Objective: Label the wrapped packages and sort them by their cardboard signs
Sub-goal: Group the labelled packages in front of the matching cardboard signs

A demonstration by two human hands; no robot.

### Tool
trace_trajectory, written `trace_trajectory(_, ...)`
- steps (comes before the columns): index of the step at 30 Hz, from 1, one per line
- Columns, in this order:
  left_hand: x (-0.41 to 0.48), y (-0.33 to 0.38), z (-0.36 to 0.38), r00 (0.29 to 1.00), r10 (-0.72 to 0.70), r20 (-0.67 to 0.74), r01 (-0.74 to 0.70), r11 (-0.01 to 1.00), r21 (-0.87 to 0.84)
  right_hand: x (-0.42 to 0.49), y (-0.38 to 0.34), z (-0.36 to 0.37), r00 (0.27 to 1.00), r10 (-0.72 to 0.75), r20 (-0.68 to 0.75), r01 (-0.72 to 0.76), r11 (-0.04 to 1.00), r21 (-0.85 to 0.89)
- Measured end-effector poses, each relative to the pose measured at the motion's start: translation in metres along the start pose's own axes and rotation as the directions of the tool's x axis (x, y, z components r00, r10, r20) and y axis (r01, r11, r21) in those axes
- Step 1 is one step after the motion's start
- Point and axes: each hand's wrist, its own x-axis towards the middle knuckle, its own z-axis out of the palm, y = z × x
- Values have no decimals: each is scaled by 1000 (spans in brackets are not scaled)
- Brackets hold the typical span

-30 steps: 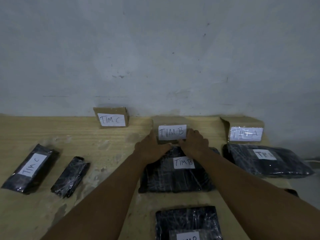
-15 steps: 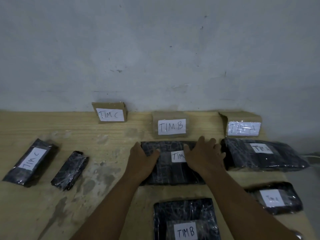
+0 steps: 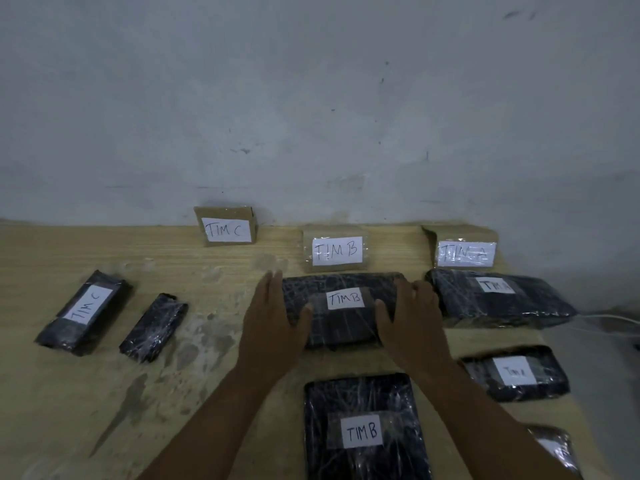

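Observation:
Three cardboard signs stand along the wall: TIM C (image 3: 225,230), TIM B (image 3: 337,251) and TIM A (image 3: 464,252). A black wrapped package labelled TIM B (image 3: 346,327) lies flat just in front of the TIM B sign. My left hand (image 3: 273,320) lies flat against its left end, thumb on top. My right hand (image 3: 412,317) covers its right end, fingers slightly curled. A second TIM B package (image 3: 363,427) lies nearer me. Two TIM A packages (image 3: 498,296) (image 3: 516,375) lie at the right. At the left lie a TIM C package (image 3: 85,311) and an unlabelled package (image 3: 154,327).
Everything lies on a stained wooden table (image 3: 104,393) set against a grey wall. Another wrapped package (image 3: 554,448) is partly cut off at the bottom right, near the table's right edge. A white cable (image 3: 606,320) runs beyond that edge.
My hands came off the TIM B sign and drew back onto the package in front of it, then settled at its two ends. The view tilted down, showing more near packages.

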Motion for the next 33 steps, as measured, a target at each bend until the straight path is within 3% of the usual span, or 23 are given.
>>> trace_trajectory(3,-42,13,3,961,277,15,-278,959,62,-44,18,4,970,-108,-219,111,994,0)
trace_trajectory(5,-66,12,14,907,395,142,-412,904,116,-70,27,10,960,-164,-229,173,985,19)
trace_trajectory(8,-92,3,27,838,411,360,-476,872,113,-97,43,26,975,-188,-116,192,981,19)
trace_trajectory(13,-122,-5,37,801,439,406,-555,800,230,-132,65,45,972,-12,234,-21,990,141)
trace_trajectory(15,-133,-14,43,796,414,442,-562,776,285,-145,69,47,942,7,336,-60,987,147)
trace_trajectory(21,-148,-36,43,830,210,516,-412,855,315,-167,69,60,934,3,357,-26,998,59)
trace_trajectory(33,-160,-55,29,852,210,479,-320,934,160,-172,52,57,923,17,385,2,999,-50)
